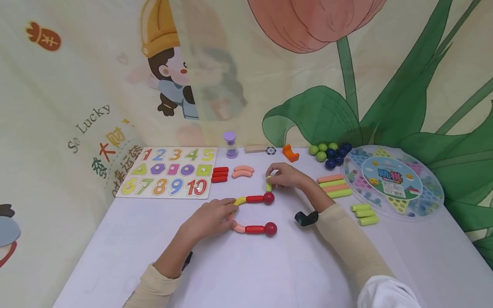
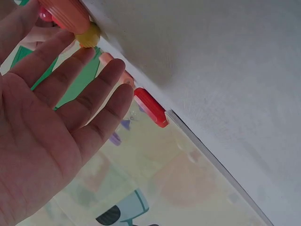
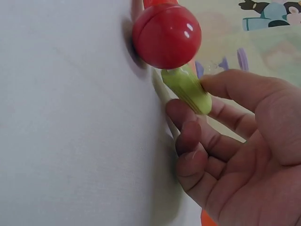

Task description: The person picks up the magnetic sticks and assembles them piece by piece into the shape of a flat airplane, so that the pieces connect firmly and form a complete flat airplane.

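- Green rod: near the middle of the white worktop, with one end against a red ball.
- Right hand: its grip is clamped on the green rod, thumb on one side, fingers on the other.
- Left hand: fingers stretched and slightly apart, at the bend of a joined U-shaped row, partly covering it.
- The row's upper arm: a yellow curved piece, then a red rod ending at that ball.
- The row's lower arm: a pink curved piece, a second red rod and a second red ball.
- Beyond the left hand: a number board, spare red rods, two pink curved pieces and a purple hourglass.
- Beyond the right hand: an orange bracket, green balls and dark blue balls.
- Far right: a round game box, with three short green rods just beside it.
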{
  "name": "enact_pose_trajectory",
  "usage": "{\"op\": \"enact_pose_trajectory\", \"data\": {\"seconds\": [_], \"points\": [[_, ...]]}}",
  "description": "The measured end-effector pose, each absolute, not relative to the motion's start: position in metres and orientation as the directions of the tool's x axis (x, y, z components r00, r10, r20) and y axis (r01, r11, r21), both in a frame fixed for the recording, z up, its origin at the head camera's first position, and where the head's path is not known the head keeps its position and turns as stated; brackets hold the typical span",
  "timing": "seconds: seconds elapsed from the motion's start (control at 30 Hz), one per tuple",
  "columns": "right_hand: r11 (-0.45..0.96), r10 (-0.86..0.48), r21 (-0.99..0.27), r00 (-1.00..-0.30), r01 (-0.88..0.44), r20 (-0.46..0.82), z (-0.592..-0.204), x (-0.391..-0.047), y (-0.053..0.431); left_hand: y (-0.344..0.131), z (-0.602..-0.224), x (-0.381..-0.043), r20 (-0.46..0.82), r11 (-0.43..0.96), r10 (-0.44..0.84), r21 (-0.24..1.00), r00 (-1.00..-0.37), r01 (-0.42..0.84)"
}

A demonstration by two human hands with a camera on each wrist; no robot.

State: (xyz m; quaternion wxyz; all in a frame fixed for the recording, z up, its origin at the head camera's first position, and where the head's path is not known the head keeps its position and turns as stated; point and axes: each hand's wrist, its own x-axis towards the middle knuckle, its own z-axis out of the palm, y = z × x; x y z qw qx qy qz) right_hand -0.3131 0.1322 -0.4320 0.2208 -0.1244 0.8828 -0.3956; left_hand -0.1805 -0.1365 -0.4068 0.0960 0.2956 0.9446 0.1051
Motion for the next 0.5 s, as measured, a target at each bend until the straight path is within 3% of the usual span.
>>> {"op": "enact_pose_trajectory", "data": {"seconds": [0.23,0.4,0.5], "points": [[0.663,-0.446,-0.737,-0.86,-0.133,-0.246,-0.429,-0.31,0.133,-0.134,-0.406,-0.179,-0.138,0.804,0.579,0.26,-0.804,0.534],[0.697,-0.501,-0.647,-0.856,-0.309,-0.131,-0.409,-0.315,0.098,-0.134,-0.406,-0.18,-0.138,0.804,0.581,0.252,-0.802,0.539],[0.693,-0.586,-0.573,-0.805,-0.437,-0.095,-0.4,-0.315,0.064,-0.134,-0.406,-0.18,-0.133,0.8,0.586,0.256,-0.799,0.543]]}}
